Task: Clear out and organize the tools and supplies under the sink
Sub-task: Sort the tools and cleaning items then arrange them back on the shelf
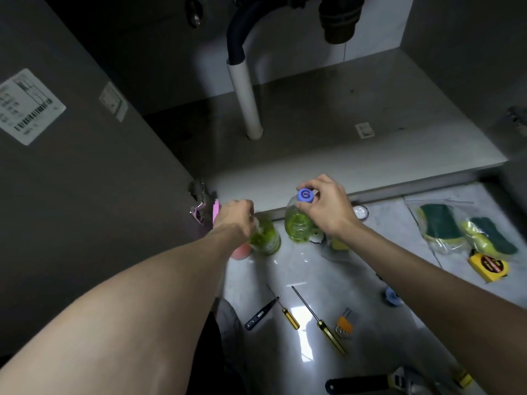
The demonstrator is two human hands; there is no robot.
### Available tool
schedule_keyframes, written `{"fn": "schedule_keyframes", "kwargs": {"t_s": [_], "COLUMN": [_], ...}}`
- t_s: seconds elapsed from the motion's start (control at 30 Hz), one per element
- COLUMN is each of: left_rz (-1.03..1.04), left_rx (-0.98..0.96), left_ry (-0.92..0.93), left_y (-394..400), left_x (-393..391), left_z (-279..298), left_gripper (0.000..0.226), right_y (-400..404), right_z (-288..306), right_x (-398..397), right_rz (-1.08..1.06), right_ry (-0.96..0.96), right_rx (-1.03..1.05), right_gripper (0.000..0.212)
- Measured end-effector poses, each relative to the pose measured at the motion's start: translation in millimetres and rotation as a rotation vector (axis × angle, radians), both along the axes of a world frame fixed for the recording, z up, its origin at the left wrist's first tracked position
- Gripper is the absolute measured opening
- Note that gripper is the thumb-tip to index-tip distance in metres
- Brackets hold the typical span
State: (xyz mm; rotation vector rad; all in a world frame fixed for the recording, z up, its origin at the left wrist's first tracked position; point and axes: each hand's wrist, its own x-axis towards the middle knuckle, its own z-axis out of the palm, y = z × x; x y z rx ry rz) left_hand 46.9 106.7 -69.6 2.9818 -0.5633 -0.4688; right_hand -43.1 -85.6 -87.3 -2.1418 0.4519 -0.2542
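Fingers of the right hand (325, 206) pinch the blue cap of a green bottle (298, 222) standing on the floor (285, 280) (likely to carry it upright), while the left hand (235, 216) closes over another green bottle (265, 238) just beside it.

A single head-worn view looked forward and steeply down from above the marble floor (288, 269), facing into the open under-sink cabinet (342, 132), whose base filled the upper middle of the frame. It sat close: both forearms ran in from the lower corners, and the drain pipe (245, 101) stood near the top centre. Wide-angle bending curved the cabinet door (85, 172) at left
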Motion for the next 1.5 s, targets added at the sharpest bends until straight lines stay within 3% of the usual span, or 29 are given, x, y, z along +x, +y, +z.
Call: {"fn": "schedule_keyframes", "kwargs": {"t_s": [0.13,0.5,0.73,0.83,0.93,1.03,1.27,1.43,1.5], "left_rz": [0.028,0.056,0.103,0.126,0.166,0.070,-0.253,-0.438,-0.491], "left_rx": [-0.010,-0.010,-0.046,-0.062,-0.206,-0.252,-0.130,-0.121,-0.055], "left_ry": [-0.018,-0.023,0.000,-0.080,-0.146,-0.101,0.119,0.118,0.074], "left_y": [-2.0,-10.6,-9.2,-7.9,-9.8,-15.2,-54.9,-98.6,-116.5], "left_x": [-4.4,-18.7,-38.2,-51.7,-73.0,-98.1,-133.8,-136.0,-133.2], "left_z": [-13.7,-26.6,-22.4,-16.2,-13.8,-19.2,-58.4,-95.5,-107.7], "left_gripper": [0.019,0.043,0.059,0.049,0.026,0.013,0.019,0.042,0.057], "right_y": [11.7,24.6,17.3,3.2,-20.3,-47.5,-96.9,-106.4,-108.1], "right_z": [-12.6,-32.3,-27.7,-29.2,-39.2,-55.6,-92.8,-109.5,-114.4], "right_x": [13.4,18.1,-2.3,-23.9,-58.8,-102.5,-191.1,-228.9,-232.7], "right_rz": [0.080,0.226,0.129,-0.009,-0.078,-0.124,-0.081,-0.016,-0.008], "right_ry": [0.051,0.096,0.111,0.117,0.216,0.369,0.663,0.583,0.508], "right_rx": [-0.011,-0.001,0.096,0.194,0.174,0.117,-0.103,-0.175,-0.191], "right_gripper": [0.031,0.037,0.050,0.039,0.026,0.024,0.019,0.046,0.040]}}
